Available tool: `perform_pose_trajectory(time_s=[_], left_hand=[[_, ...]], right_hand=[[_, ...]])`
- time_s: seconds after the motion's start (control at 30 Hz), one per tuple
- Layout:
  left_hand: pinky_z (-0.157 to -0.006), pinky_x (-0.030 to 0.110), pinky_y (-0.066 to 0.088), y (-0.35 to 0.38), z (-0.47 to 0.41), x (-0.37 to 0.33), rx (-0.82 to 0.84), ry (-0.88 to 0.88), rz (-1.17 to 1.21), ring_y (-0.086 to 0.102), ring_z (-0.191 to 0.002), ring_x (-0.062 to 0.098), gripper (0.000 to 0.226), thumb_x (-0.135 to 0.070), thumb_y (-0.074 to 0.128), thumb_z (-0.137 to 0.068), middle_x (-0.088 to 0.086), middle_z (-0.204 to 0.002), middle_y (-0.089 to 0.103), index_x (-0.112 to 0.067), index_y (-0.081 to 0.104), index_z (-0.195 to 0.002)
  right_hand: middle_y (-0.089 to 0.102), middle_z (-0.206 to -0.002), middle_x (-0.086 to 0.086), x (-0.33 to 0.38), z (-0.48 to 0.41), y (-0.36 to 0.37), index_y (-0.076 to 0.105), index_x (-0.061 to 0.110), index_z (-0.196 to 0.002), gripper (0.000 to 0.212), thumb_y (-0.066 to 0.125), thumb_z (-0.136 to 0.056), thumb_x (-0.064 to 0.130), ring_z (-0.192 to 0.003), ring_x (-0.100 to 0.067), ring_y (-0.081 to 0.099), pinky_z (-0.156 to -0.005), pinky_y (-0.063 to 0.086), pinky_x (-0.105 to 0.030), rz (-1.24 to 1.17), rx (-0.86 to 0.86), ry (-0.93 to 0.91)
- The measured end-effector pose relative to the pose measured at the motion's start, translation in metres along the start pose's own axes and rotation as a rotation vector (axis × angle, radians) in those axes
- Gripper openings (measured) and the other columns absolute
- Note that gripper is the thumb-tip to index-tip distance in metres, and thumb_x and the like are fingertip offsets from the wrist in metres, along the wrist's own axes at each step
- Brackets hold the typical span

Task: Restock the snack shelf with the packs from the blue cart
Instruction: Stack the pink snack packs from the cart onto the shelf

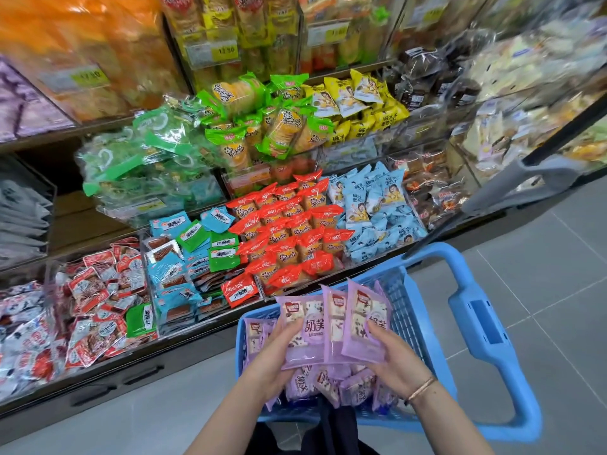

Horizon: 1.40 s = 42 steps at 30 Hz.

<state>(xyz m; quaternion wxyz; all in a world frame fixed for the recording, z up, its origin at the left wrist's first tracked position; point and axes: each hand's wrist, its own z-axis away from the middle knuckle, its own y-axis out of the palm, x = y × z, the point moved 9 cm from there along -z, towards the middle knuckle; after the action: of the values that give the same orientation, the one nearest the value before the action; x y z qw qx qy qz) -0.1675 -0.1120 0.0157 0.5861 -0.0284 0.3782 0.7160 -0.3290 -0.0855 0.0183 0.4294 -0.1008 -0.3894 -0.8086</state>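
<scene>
Reaching up from six o'clock with both bare forearms, dark clothing just beneath them. Gripping a fan of purple packs (315, 330) with the left hand (274, 361), fingers curled under the near-left edge, thumb laid across the front. Pinching the other end with the right hand (395, 359), thumb pressed on the face of the rightmost pack, thin bracelet (422, 389) on that wrist. Holding the fan, three or four packs overlapping, just above the blue cart (410, 323), at six o'clock. More of the same below: loose purple packs (328, 385) heaped in the basket, up against its mesh wall. Cart handle (476, 320) out at four o'clock, over grey floor tiles (558, 257). Facing the snack shelf (210, 318) from nine round to two o'clock: red packs (289, 238) in rows at twelve just beyond the cart's far rim, pale blue packs (377, 205) beside them at one o'clock, green-and-orange packs (272, 126) one tier up. Teal sachets (170, 270) at ten, red-and-white sachets (95, 290) at nine. Upper tiers blurred.
</scene>
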Motion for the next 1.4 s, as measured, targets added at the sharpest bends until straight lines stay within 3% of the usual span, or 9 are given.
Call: perform_pose_trajectory(time_s=[0.13,0.3,0.43,0.53,0.77,0.93,1.13,1.27,1.4], left_hand=[[-0.096,0.046,0.048,0.012,0.003,0.002,0.033,0.016,-0.130,0.058,-0.118,0.028,0.071,-0.048,0.069,-0.073,0.010,-0.132,0.058,-0.021,0.046,-0.135],[-0.078,0.034,0.056,0.007,-0.001,0.009,-0.017,0.022,-0.178,0.066,-0.106,0.022,0.097,-0.026,0.079,-0.063,0.005,-0.124,0.063,-0.018,0.029,-0.146],[-0.097,0.046,0.050,-0.008,-0.001,0.012,-0.066,0.006,-0.210,0.061,-0.115,0.028,0.117,-0.042,0.090,-0.049,0.009,-0.140,0.052,-0.020,0.029,-0.147],[-0.106,0.050,0.042,-0.012,0.001,0.015,-0.086,0.013,-0.189,0.054,-0.124,0.029,0.140,-0.052,0.093,-0.036,0.007,-0.150,0.039,-0.029,0.017,-0.151],[-0.114,0.048,0.028,-0.008,0.000,0.021,-0.082,0.099,-0.504,0.023,-0.144,0.025,0.148,-0.075,0.079,-0.039,0.000,-0.160,0.011,-0.027,-0.002,-0.153],[-0.084,0.040,0.056,-0.026,0.001,0.028,-0.072,0.047,-0.304,0.067,-0.104,0.028,0.116,-0.034,0.094,-0.042,0.009,-0.121,0.064,-0.014,0.035,-0.139],[-0.054,0.032,0.057,-0.080,0.004,0.029,-0.259,0.093,-0.158,0.073,-0.076,0.024,0.066,-0.012,0.074,-0.061,0.009,-0.098,0.074,-0.011,0.050,-0.123],[-0.075,0.040,0.054,-0.109,0.013,0.035,-0.321,0.093,-0.121,0.069,-0.090,0.030,0.068,-0.004,0.079,-0.063,0.015,-0.114,0.069,-0.009,0.051,-0.125],[-0.075,0.040,0.052,-0.134,0.024,0.039,-0.372,0.086,-0.097,0.067,-0.095,0.033,0.078,-0.011,0.078,-0.060,0.016,-0.116,0.068,-0.008,0.047,-0.131]], right_hand=[[0.064,-0.119,-0.017,0.000,0.003,-0.008,0.049,0.014,-0.128,0.052,0.061,-0.082,0.033,-0.094,-0.036,0.068,-0.073,0.056,-0.052,0.093,-0.054,-0.020],[0.063,-0.125,-0.008,-0.007,0.002,0.003,0.044,0.021,-0.133,0.057,0.060,-0.081,0.039,-0.102,-0.032,0.066,-0.090,0.046,-0.056,0.174,-0.093,-0.054],[0.061,-0.127,-0.010,-0.007,0.004,0.002,0.043,0.016,-0.136,0.054,0.059,-0.086,0.027,-0.104,-0.037,0.064,-0.072,0.053,-0.054,0.110,-0.082,-0.029],[0.060,-0.127,-0.012,-0.011,0.002,-0.003,0.044,0.013,-0.134,0.057,0.063,-0.082,0.026,-0.104,-0.040,0.063,-0.084,0.044,-0.059,0.153,-0.065,0.018],[0.023,-0.153,0.006,-0.037,-0.007,0.013,0.019,0.027,-0.149,0.091,0.053,-0.076,0.070,-0.141,-0.020,0.026,-0.113,0.024,-0.043,0.805,-0.078,0.091],[0.051,-0.122,-0.002,-0.056,-0.031,0.010,0.041,0.030,-0.138,0.049,0.042,-0.093,0.050,-0.097,-0.008,0.054,-0.097,0.042,-0.034,0.449,0.004,0.119],[0.051,-0.133,-0.017,-0.049,-0.043,-0.111,0.049,0.007,-0.131,0.042,0.049,-0.089,0.003,-0.112,-0.024,0.054,-0.096,0.044,-0.031,1.173,-0.469,0.087],[0.038,-0.139,-0.004,-0.044,-0.051,-0.146,0.047,0.017,-0.130,0.061,0.073,-0.075,0.019,-0.130,-0.024,0.033,-0.108,0.030,-0.028,1.809,-0.305,0.143],[0.036,-0.144,-0.004,-0.045,-0.063,-0.158,0.046,0.023,-0.132,0.056,0.067,-0.080,0.016,-0.133,-0.022,0.030,-0.107,0.033,-0.027,1.975,-0.171,0.193]])
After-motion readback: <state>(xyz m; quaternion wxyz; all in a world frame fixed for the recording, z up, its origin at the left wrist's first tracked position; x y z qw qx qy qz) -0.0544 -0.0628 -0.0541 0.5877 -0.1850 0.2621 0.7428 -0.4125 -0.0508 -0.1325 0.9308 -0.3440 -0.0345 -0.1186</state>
